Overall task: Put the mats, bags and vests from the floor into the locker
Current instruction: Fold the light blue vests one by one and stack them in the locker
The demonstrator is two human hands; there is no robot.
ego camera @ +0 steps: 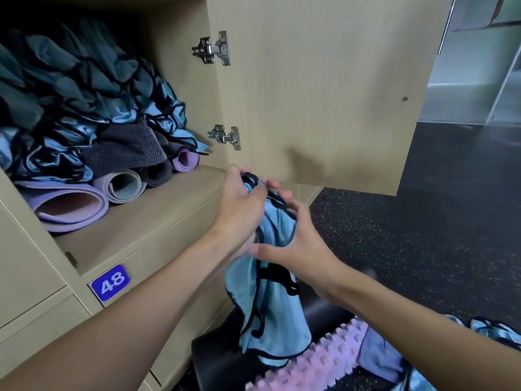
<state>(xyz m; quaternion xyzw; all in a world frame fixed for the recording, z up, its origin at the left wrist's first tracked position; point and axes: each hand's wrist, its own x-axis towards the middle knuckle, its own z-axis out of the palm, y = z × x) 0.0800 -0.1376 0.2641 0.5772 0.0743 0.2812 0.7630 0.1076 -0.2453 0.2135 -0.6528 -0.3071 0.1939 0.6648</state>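
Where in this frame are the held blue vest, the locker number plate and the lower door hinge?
blue vest (277,334), head view, hanging lower cloth.
number plate (110,282), head view, middle of its digits.
lower hinge (225,136), head view, its metal arm.

Dark floor (423,235), flecked with pale specks, is stretching away to the right. A pale wood-grain locker bank (33,277) is filling the left side. Its open door (324,94) is hanging on two metal hinges (214,49). A blue plate (111,283) reading 48 is sitting below the opening. Pale shelving (479,80) is showing far right, brightly lit.
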